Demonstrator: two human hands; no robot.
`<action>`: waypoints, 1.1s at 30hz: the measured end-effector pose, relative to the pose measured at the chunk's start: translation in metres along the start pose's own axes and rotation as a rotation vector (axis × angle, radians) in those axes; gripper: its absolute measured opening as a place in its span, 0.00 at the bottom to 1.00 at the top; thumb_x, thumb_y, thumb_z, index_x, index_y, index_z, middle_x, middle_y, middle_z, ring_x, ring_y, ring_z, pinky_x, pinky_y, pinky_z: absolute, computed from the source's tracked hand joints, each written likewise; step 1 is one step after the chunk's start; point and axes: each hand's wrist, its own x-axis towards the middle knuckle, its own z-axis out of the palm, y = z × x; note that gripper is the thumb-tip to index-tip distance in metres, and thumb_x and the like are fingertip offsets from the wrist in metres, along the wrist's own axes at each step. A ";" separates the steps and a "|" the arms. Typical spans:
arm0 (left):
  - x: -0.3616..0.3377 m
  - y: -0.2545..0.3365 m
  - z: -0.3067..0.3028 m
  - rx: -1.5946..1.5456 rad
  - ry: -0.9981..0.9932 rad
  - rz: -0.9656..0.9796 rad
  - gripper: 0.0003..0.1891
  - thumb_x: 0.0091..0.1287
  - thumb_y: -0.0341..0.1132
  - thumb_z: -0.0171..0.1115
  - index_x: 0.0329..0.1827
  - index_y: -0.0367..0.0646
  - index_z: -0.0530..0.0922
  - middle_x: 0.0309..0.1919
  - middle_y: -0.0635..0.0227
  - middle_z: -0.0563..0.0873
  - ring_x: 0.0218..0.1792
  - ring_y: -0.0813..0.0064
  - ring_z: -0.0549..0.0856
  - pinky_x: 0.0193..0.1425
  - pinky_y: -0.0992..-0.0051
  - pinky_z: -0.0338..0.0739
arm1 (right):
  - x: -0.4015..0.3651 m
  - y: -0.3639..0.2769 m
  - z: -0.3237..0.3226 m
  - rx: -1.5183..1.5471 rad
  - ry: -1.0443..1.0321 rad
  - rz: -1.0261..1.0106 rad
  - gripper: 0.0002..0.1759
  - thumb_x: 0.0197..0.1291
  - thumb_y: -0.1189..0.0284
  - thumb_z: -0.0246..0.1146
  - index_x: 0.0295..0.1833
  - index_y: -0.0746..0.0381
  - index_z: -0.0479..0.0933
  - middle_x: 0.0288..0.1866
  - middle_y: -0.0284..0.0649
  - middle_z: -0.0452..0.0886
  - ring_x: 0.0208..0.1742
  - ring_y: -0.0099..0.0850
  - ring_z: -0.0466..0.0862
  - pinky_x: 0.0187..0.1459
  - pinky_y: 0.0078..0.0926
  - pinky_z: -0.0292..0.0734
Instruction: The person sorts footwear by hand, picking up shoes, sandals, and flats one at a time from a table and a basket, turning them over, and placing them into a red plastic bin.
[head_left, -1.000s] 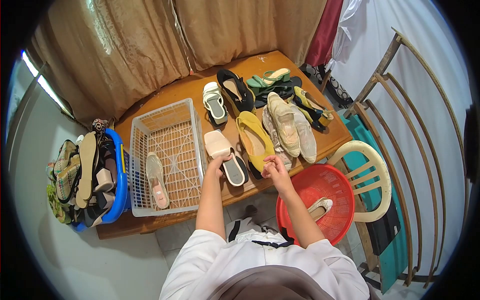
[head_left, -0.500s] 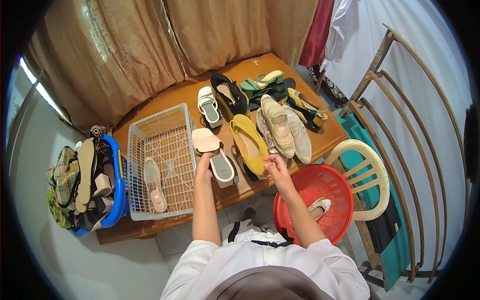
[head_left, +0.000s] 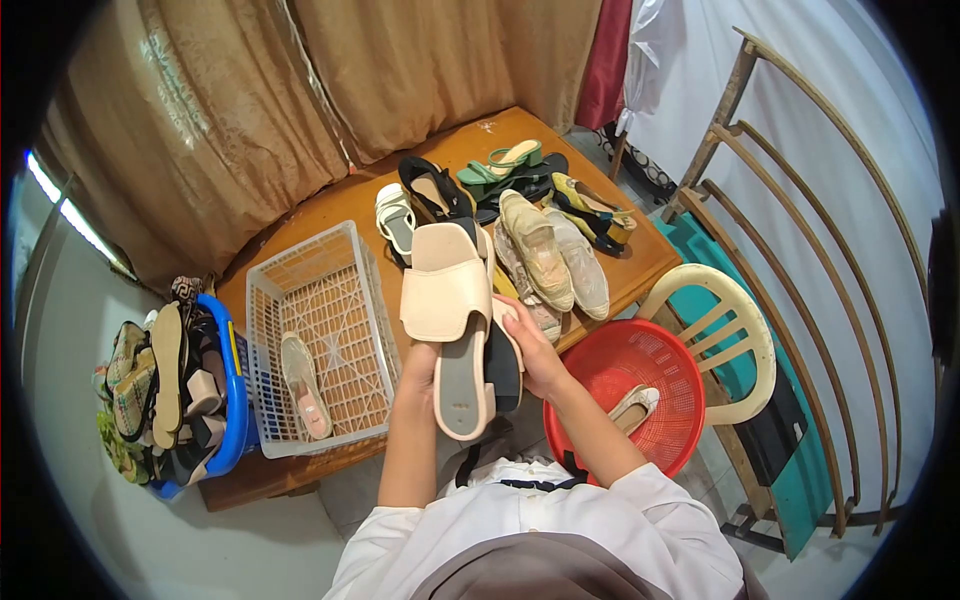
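Raised over the table's front edge is a cream slide sandal [head_left: 447,295] with a grey insole, its toe strap facing up. My left hand [head_left: 421,368] is closed on its left edge, the fingers partly hidden beneath it. A second cream sandal [head_left: 508,345] with a dark sole lies against it on the right, mostly covered. My right hand [head_left: 533,348] grips that one from the side. Behind the sandals only a sliver of a yellow shoe [head_left: 504,284] shows. Beyond my right hand lie beige flats [head_left: 535,245] that look wrapped in clear plastic.
A white plastic basket [head_left: 262,330] holding one pale shoe [head_left: 305,385] stands on the table at left. Beside it is a blue basket [head_left: 235,400] heaped with shoes. Green sandals [head_left: 500,172] sit at the back. A red basket [head_left: 685,420] rests by a cream chair [head_left: 765,350].
The cream sandal has risen off the table toward me. My right hand has moved left from beside the yellow shoe and now holds the second cream sandal against the first.
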 end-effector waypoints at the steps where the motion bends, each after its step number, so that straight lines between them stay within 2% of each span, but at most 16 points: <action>1: 0.001 -0.006 0.004 0.002 -0.029 0.034 0.18 0.58 0.39 0.63 0.48 0.39 0.74 0.35 0.61 0.83 0.31 0.73 0.84 0.33 0.74 0.82 | -0.004 -0.002 -0.004 0.020 0.008 -0.023 0.25 0.64 0.59 0.51 0.64 0.54 0.58 0.55 0.39 0.69 0.53 0.25 0.71 0.52 0.22 0.68; 3: 0.000 -0.015 0.015 0.072 -0.063 0.107 0.18 0.58 0.40 0.63 0.47 0.40 0.75 0.36 0.63 0.83 0.32 0.75 0.83 0.34 0.77 0.82 | -0.010 -0.002 -0.017 0.002 0.032 -0.056 0.23 0.64 0.62 0.51 0.63 0.55 0.59 0.54 0.38 0.70 0.53 0.24 0.71 0.52 0.22 0.68; 5: 0.010 -0.030 0.012 -0.047 -0.095 -0.013 0.17 0.58 0.39 0.62 0.48 0.40 0.75 0.36 0.62 0.83 0.31 0.75 0.84 0.32 0.77 0.82 | -0.018 -0.003 -0.025 0.005 0.072 -0.092 0.22 0.64 0.65 0.51 0.63 0.56 0.59 0.54 0.38 0.70 0.53 0.24 0.71 0.52 0.22 0.67; 7: 0.008 -0.036 0.023 -0.009 -0.139 -0.053 0.16 0.60 0.38 0.60 0.48 0.40 0.74 0.36 0.62 0.82 0.31 0.74 0.83 0.32 0.76 0.82 | -0.028 -0.004 -0.030 0.028 0.125 -0.125 0.22 0.64 0.67 0.51 0.62 0.57 0.60 0.54 0.38 0.70 0.54 0.24 0.70 0.54 0.22 0.66; 8: 0.008 -0.039 0.028 0.010 -0.160 -0.073 0.15 0.61 0.38 0.59 0.48 0.40 0.74 0.36 0.62 0.82 0.31 0.74 0.83 0.32 0.76 0.81 | -0.028 0.005 -0.041 -0.025 0.150 -0.212 0.21 0.63 0.68 0.51 0.61 0.58 0.61 0.55 0.37 0.69 0.55 0.23 0.69 0.56 0.21 0.63; 15: 0.013 -0.069 0.048 0.095 -0.242 -0.196 0.14 0.61 0.37 0.58 0.46 0.39 0.75 0.35 0.63 0.82 0.30 0.74 0.83 0.31 0.76 0.81 | -0.061 0.006 -0.070 0.000 0.240 -0.312 0.24 0.62 0.66 0.56 0.61 0.61 0.61 0.54 0.35 0.69 0.55 0.22 0.67 0.56 0.19 0.61; 24: 0.009 -0.113 0.083 0.194 -0.355 -0.200 0.17 0.63 0.40 0.56 0.50 0.39 0.74 0.41 0.63 0.80 0.38 0.75 0.81 0.40 0.76 0.78 | -0.106 -0.007 -0.093 -0.179 0.459 -0.533 0.24 0.62 0.66 0.57 0.60 0.63 0.61 0.54 0.36 0.68 0.56 0.22 0.67 0.56 0.19 0.62; 30: 0.014 -0.139 0.098 0.263 -0.431 -0.232 0.17 0.63 0.40 0.55 0.51 0.39 0.73 0.42 0.64 0.80 0.40 0.76 0.80 0.43 0.76 0.76 | -0.126 -0.007 -0.097 -0.228 0.634 -0.550 0.22 0.63 0.69 0.54 0.60 0.63 0.61 0.54 0.37 0.69 0.57 0.25 0.67 0.57 0.21 0.62; 33: 0.022 -0.149 0.098 0.298 -0.478 -0.285 0.17 0.63 0.39 0.55 0.51 0.38 0.73 0.42 0.64 0.79 0.41 0.76 0.80 0.44 0.77 0.76 | -0.132 -0.003 -0.101 -0.258 0.722 -0.479 0.21 0.63 0.69 0.54 0.60 0.63 0.61 0.55 0.39 0.69 0.58 0.27 0.67 0.58 0.23 0.61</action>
